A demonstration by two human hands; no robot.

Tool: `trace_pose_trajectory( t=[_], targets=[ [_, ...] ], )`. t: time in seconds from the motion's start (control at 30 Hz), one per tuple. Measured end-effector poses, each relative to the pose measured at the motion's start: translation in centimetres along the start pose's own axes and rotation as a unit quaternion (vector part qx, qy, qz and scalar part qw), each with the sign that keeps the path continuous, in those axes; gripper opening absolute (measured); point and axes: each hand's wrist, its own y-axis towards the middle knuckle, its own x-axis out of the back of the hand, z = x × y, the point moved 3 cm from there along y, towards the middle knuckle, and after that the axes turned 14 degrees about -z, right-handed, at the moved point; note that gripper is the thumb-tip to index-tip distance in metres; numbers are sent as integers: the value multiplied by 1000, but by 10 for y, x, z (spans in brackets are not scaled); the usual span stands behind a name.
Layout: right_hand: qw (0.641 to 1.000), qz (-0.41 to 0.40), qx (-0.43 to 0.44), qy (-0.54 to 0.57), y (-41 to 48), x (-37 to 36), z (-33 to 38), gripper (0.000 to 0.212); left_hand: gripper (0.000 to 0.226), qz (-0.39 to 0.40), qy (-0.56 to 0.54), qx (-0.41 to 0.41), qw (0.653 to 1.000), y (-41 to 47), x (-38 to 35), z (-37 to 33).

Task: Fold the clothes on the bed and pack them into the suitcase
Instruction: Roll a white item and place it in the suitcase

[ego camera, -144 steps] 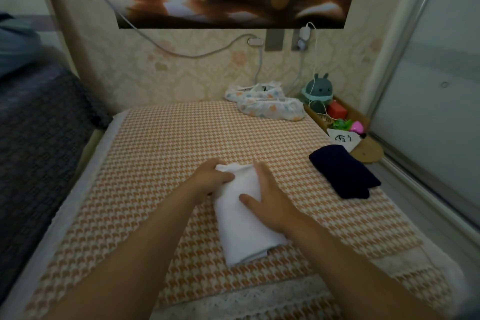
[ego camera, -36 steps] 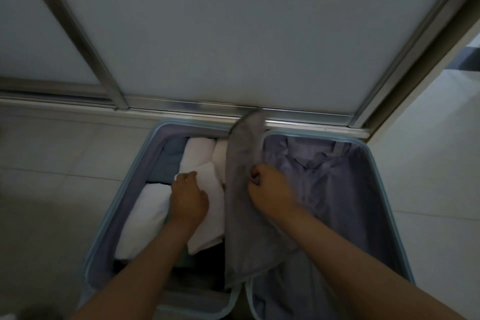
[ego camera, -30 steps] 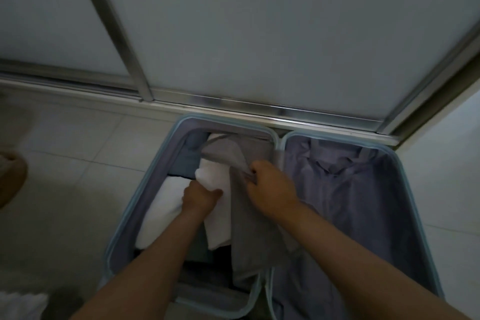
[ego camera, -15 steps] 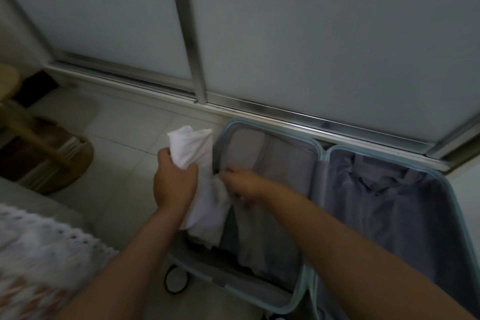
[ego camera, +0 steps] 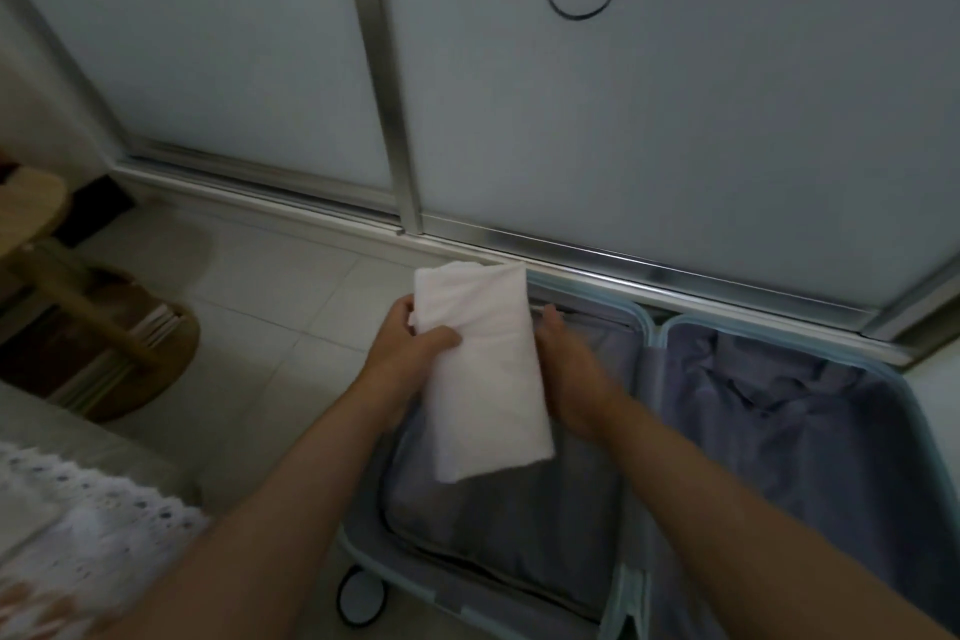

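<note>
A pale blue suitcase (ego camera: 649, 327) lies open on the floor, both halves lined in grey-purple fabric. The grey divider flap (ego camera: 498, 525) covers the left half. My left hand (ego camera: 410, 348) grips a folded white garment (ego camera: 483, 369) by its upper left edge and holds it above the left half. My right hand (ego camera: 566, 369) is beside the garment's right edge, fingers extended over the flap, partly hidden behind the cloth. The clothes under the flap are hidden.
Frosted sliding doors with a metal track (ego camera: 623, 260) run right behind the suitcase. A round wooden stand (ego camera: 104, 353) holding books sits on the tiled floor at left. The bed's lace-trimmed edge (ego camera: 78, 535) is at bottom left. A suitcase wheel (ego camera: 361, 598) shows at the near corner.
My left hand has lifted the white garment out of the left half and holds it up. My right hand has laid the grey flap flat over the packed clothes. The view has swung left.
</note>
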Motion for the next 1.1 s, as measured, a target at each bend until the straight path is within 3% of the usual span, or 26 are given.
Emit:
trace_pose_trajectory(
  t=[0.07,0.17,0.27,0.43,0.57,0.7,0.77,0.87,0.93,1.0,1.03,1.1],
  targets=[
    [999,22,32,-24,-11,24,18,33,56,33,-11,10,999,-4,-36,3],
    [988,-47,94,-112,-12,73,29,55,51,84,2,22,996,-9,-90,15],
    [980,-108,125,-113,-11,129,30,63,56,128,42,10,991,-15,-143,29],
    [943,-197,167,-208,-16,221,31,52,69,142,198,-124,962,-32,-219,56],
    [938,-261,150,-172,-13,286,12,41,61,203,339,-314,863,-55,-261,81],
    [919,-282,152,-229,2,310,-17,36,75,281,481,-338,759,-64,-282,126],
    [904,-285,141,-286,14,312,-36,44,80,285,514,-359,725,-63,-282,141],
    [848,-359,159,-356,19,310,-46,72,78,274,493,-394,725,-63,-278,144],
    [775,-379,224,-454,13,304,-47,79,79,274,476,-404,731,-62,-276,141],
    [668,-345,320,-577,7,296,-51,67,80,272,466,-409,736,-63,-275,140],
    [632,-314,344,-619,4,293,-54,62,80,272,462,-409,739,-63,-274,140],
    [620,-227,329,-675,1,290,-65,74,79,270,449,-406,749,-64,-274,141]
  ],
)
